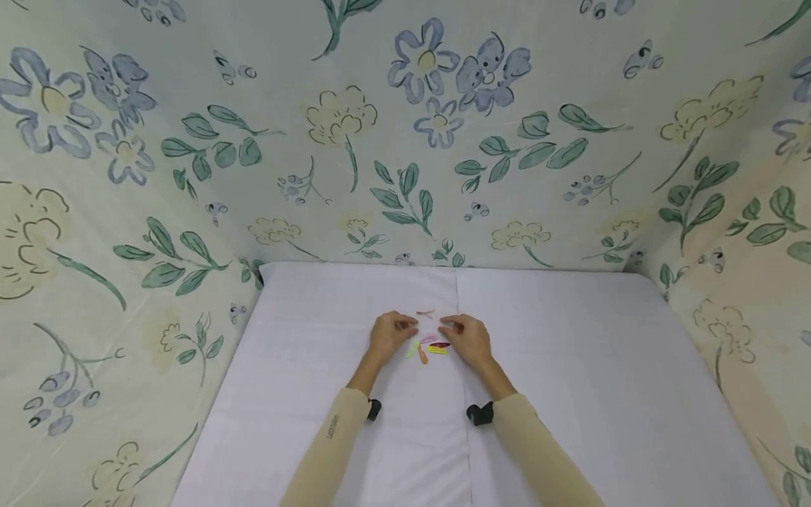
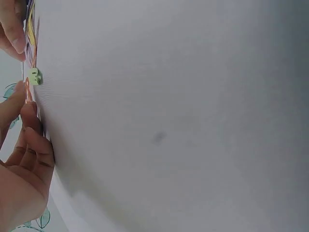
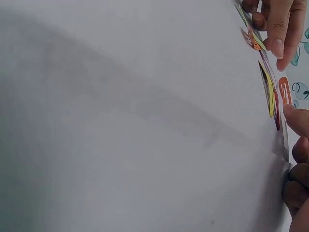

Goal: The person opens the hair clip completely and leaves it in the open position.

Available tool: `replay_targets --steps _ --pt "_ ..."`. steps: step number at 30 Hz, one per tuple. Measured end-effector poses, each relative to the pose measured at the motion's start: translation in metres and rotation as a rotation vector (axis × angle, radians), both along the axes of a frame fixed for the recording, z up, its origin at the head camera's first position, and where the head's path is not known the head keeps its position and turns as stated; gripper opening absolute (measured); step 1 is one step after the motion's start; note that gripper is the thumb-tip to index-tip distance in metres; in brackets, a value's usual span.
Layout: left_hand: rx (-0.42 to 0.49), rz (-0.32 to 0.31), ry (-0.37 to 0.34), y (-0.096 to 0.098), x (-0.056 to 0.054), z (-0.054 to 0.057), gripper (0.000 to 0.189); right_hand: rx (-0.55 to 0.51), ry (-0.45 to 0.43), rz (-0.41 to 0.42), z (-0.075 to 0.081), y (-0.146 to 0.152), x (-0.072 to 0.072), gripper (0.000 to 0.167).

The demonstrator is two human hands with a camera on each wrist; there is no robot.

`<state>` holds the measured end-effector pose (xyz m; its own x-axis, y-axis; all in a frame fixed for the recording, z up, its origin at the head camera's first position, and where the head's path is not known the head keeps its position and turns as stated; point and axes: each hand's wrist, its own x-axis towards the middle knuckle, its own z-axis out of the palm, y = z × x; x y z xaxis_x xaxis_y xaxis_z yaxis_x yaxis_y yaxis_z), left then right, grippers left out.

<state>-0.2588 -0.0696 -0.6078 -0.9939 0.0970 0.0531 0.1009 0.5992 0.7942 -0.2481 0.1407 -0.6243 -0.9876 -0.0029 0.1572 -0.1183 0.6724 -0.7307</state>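
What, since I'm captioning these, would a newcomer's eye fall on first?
The bright clips would probably come first, lying on the white cloth close to the left hand and right hand. Next, the floral fabric rising behind and on both sides of the cloth.

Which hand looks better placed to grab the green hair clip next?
Probably the left hand: the green hair clip lies nearer it, while the right hand is nearer the yellow hair clip.

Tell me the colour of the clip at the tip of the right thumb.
Orange; the clip shows best in the right wrist view.
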Motion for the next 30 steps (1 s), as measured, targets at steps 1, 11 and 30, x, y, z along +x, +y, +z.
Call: replay_targets --steps 1,11,30 --pt "0.011 -0.022 -0.004 0.001 0.003 0.002 0.015 -0.003 -0.001 0.01 0.001 0.001 0.002 0.02" --pt "-0.026 -0.104 -0.012 0.006 0.017 -0.003 0.012 -0.01 0.01 0.107 -0.002 0.008 0.013 0.018" --pt "-0.064 -0.087 -0.011 0.011 0.025 -0.005 0.01 0.018 0.062 0.214 -0.005 0.011 0.019 0.012"
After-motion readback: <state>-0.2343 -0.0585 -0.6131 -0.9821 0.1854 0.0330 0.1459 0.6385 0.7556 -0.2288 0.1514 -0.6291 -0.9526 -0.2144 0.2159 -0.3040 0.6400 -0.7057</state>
